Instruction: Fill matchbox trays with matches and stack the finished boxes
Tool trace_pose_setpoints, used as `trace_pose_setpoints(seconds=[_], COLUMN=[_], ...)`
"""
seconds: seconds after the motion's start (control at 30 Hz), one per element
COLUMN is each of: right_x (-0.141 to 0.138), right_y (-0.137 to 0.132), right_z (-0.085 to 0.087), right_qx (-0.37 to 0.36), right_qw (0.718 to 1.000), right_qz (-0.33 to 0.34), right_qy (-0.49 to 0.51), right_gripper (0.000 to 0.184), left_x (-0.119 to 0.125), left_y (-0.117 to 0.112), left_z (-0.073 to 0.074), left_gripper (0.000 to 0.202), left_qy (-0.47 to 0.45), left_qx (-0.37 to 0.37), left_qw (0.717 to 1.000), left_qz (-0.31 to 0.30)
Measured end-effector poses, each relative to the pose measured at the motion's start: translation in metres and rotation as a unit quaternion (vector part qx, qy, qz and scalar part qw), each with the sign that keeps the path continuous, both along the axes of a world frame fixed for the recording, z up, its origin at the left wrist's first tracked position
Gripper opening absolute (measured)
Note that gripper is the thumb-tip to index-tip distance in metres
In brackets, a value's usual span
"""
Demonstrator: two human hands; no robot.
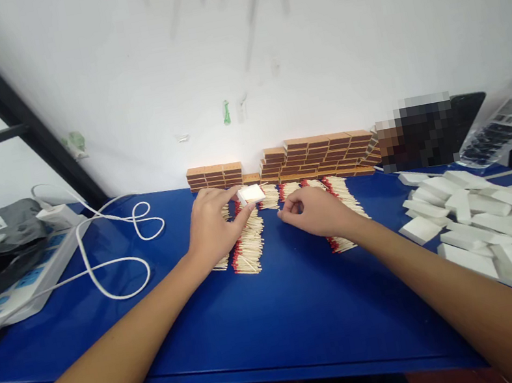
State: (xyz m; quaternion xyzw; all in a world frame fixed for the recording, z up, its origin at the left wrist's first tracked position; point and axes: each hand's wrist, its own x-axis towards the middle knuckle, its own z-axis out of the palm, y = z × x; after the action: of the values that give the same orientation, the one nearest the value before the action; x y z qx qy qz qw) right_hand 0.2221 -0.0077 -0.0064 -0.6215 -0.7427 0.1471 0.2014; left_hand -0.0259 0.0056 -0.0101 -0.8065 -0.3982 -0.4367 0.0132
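My left hand point(215, 225) is closed on a small white matchbox tray point(251, 194), held between thumb and fingers above rows of red-tipped matches point(249, 249) on the blue table point(281, 306). My right hand point(316, 210) rests over another row of matches point(343, 196), its fingers curled in a pinch; what they hold is too small to make out. Stacks of brown matchbox sleeves point(319, 155) stand against the wall behind the matches.
A heap of white matchbox trays point(493, 216) lies at the right. A white power strip point(18, 279) and looped white cable point(113, 256) lie at the left. A calculator point(498, 135) sits at the far right, beside a blurred dark object.
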Motion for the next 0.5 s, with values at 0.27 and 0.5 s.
trace_pose_setpoints(seconds=[0.27,0.5], right_x=[0.022,0.02], right_y=[0.017,0.015], right_z=[-0.01,-0.008], right_qx=[0.096,0.07], right_qw=[0.98,0.981], right_qz=[0.17,0.175], right_qy=[-0.039,-0.049], right_gripper=[0.017,0.011], left_x=[0.0,0.002], left_y=[0.0,-0.001], left_z=[0.001,-0.001], left_gripper=[0.023,0.027], left_qy=[0.0,0.004], left_qx=[-0.003,-0.004], left_qw=[1.0,1.0], left_qz=[-0.002,0.0])
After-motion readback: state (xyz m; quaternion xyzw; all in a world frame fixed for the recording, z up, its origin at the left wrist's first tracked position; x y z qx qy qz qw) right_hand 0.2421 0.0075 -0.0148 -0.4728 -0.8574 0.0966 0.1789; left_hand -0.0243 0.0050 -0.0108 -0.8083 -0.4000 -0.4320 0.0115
